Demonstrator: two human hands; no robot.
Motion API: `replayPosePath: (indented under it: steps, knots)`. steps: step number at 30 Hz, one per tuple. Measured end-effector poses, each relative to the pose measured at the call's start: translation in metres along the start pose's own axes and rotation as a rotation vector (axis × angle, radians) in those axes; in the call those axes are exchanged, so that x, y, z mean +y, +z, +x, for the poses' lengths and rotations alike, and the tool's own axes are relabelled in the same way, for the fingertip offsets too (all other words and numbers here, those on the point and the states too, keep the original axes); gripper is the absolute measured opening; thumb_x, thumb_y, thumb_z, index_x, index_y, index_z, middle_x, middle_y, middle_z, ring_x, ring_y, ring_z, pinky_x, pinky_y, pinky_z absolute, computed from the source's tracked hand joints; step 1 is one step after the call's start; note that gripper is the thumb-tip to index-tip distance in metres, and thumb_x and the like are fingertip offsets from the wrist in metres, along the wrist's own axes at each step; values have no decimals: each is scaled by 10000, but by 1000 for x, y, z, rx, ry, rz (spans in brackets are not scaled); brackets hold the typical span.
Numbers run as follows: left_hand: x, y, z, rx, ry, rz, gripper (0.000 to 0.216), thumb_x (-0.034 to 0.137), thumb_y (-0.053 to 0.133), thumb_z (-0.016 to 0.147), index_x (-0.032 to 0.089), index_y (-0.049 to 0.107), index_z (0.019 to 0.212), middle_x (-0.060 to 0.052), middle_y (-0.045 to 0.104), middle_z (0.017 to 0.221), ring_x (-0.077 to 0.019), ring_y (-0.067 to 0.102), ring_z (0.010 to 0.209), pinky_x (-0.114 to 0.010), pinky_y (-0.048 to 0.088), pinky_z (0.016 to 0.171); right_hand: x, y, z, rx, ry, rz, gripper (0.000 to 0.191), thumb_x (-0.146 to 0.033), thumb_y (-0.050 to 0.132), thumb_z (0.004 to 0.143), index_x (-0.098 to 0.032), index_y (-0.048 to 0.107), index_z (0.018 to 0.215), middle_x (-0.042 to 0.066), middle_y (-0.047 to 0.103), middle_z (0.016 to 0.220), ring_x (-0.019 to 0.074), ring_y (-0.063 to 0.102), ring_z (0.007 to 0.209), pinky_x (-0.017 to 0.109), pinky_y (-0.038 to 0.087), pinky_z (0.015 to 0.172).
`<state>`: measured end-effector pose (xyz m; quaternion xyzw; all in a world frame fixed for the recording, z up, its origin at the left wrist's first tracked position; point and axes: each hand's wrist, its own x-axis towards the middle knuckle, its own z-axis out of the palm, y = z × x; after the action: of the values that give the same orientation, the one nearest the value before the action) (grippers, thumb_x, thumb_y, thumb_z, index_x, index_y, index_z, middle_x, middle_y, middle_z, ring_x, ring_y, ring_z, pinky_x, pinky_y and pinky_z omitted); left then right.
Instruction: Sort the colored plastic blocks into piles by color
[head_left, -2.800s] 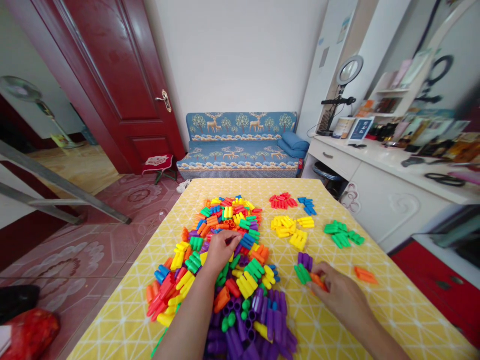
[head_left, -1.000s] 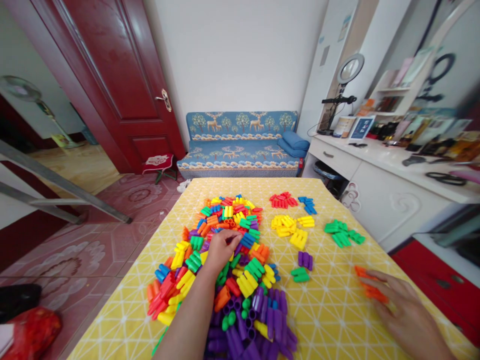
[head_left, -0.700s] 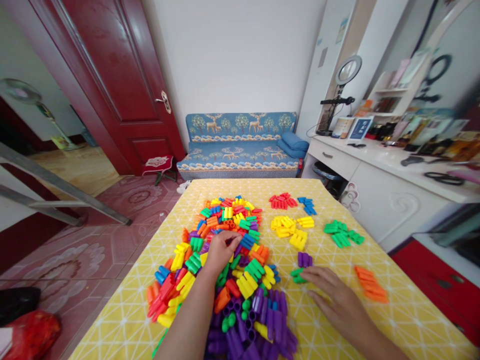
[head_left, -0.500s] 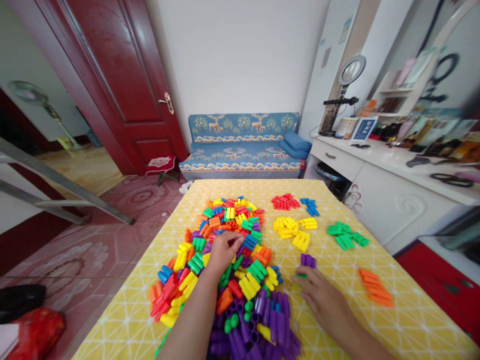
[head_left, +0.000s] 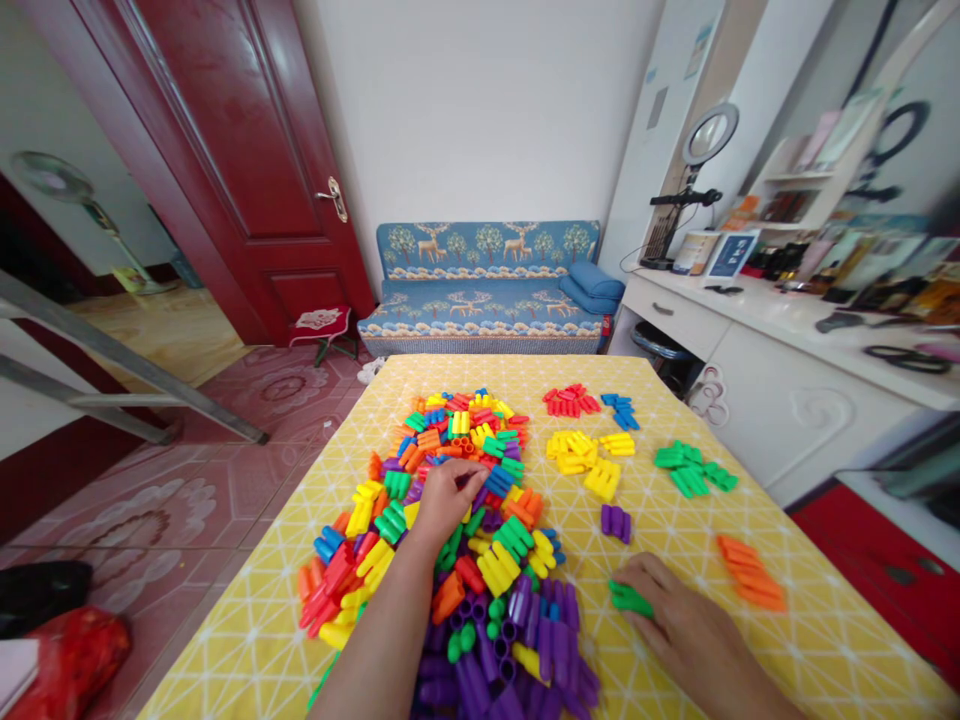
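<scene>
A large heap of bullet-shaped plastic building blocks [head_left: 499, 570] in several colours covers the table's left and middle. Over the heap, my left hand [head_left: 448, 500] has its fingers pinched together, right beside a blue block [head_left: 499, 482]. Whatever lies between those fingertips is hidden. My right hand [head_left: 675, 615] grips a green block [head_left: 630, 598] between thumb and fingers, to the right of the heap. A purple block [head_left: 616, 523] lies on the cloth just beyond it.
Sorted by colour, small groups lie on the yellow tablecloth [head_left: 652, 380]: red blocks [head_left: 571, 401], blue blocks [head_left: 619, 412], yellow blocks [head_left: 581, 455], green blocks [head_left: 694, 468] and orange blocks [head_left: 750, 573]. A blue sofa [head_left: 480, 290] stands behind the table, a white dresser [head_left: 802, 370] to the right.
My right hand has drawn back toward me and right, carrying the green block away from the purple one, which is now fully visible. The left hand has hardly moved.
</scene>
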<state>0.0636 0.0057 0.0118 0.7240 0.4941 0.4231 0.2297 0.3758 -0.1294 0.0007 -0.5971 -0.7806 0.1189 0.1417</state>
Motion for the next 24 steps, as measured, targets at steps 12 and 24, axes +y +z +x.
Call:
replayPosePath:
  steps: [12, 24]
  knots:
    - [0, 1, 1, 7, -4, -12, 142, 242, 600, 845, 190, 732, 842, -25, 742, 829, -174, 677, 767, -259, 508, 717, 196, -64, 35, 378, 659, -125, 465, -585, 530, 672, -240, 611, 974, 105, 691, 996, 305, 665, 809, 382, 488, 613]
    - [2, -1, 0, -3, 12, 5, 147, 247, 601, 849, 188, 735, 835, -27, 745, 841, -172, 677, 784, -263, 505, 734, 228, -48, 73, 330, 460, -12, 541, -443, 604, 658, -130, 649, 1097, 210, 688, 1037, 349, 657, 942, 403, 499, 745]
